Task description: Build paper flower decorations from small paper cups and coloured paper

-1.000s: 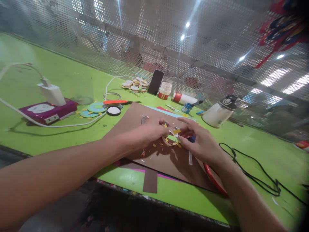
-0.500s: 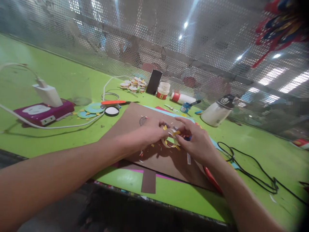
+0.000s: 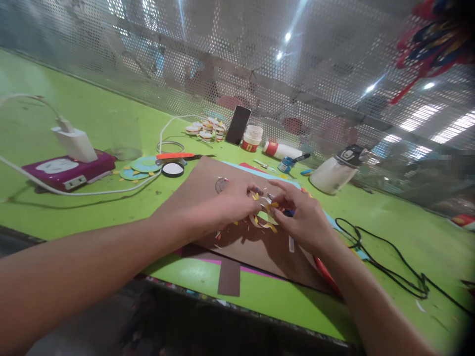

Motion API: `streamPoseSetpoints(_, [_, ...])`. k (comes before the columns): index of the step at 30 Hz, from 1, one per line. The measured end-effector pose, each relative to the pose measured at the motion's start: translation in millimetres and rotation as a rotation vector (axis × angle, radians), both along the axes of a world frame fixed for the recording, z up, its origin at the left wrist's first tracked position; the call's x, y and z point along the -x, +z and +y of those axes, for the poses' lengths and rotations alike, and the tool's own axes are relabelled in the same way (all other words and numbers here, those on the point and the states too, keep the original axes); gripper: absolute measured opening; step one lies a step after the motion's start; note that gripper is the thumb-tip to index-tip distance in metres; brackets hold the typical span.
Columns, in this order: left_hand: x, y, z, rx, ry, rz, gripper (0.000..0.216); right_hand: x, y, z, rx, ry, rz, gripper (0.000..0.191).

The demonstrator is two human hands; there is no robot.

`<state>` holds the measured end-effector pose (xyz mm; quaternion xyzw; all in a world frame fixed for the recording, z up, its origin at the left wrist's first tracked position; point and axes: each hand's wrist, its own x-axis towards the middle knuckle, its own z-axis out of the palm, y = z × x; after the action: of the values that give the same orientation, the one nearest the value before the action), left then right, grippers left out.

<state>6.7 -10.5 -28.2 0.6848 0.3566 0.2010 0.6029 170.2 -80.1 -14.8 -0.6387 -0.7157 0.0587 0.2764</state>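
A small round paper piece (image 3: 264,223), white-rimmed with a pale green middle and yellow tabs round its edge, is between my two hands over the brown board (image 3: 185,198). My left hand (image 3: 241,202) pinches its left side, fingers closed on the rim. From the right, my right hand (image 3: 297,210) has thumb and fingers closed at a yellow tab on the rim. Something dark blue shows under the right fingers; I cannot make out what it is. Paper scraps (image 3: 218,236) and a thin wire loop (image 3: 221,185) lie on the board.
Left stand a purple power strip (image 3: 77,170) and white charger (image 3: 74,144). Blue paper discs (image 3: 135,170), an orange cutter knife (image 3: 174,156) and a round black-rimmed lid (image 3: 172,170) lie nearby. Behind are a phone (image 3: 238,125), a blue jar (image 3: 285,164) and a white bottle (image 3: 332,174). Black cable (image 3: 389,247) runs right.
Both hands stay at the round paper piece with almost the same grip. The whole view has shifted very slightly; nothing else has visibly moved.
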Motion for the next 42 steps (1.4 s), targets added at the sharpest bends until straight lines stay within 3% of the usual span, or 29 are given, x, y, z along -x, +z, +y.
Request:
streamPoseSetpoints(5, [-0.2,3.0,-1.0,-0.055,0.004,-0.016,0.03,0.3,-0.2,0.5,0.005,0.01,-0.004,0.055])
streamPoseSetpoints(15, [-2.9,-8.8,6.3,-0.162,0.003,-0.063,0.031,0.2,-1.4,1.2,-0.031,0.018,-0.051,0.051])
streamPoseSetpoints(24, [1.2,1.6,-0.8,0.089,-0.046,-0.061,0.035,1.3,-1.2,-0.3,-0.044,0.023,-0.063,0.053])
streamPoseSetpoints(30, [4.0,2.7,-8.5,0.267,-0.01,-0.235,0.038,-4.8,4.8,-3.4,-0.039,0.013,0.04,0.049])
streamPoseSetpoints(36, [2.5,2.9,-5.5,0.294,-0.008,-0.207,0.04,-1.9,4.9,-2.8,0.034,-0.011,0.022,0.051])
streamPoseSetpoints(42, [3.8,11.0,-9.0,0.173,-0.027,-0.115,0.035,4.4,4.1,-4.0,0.063,-0.037,0.003,0.052])
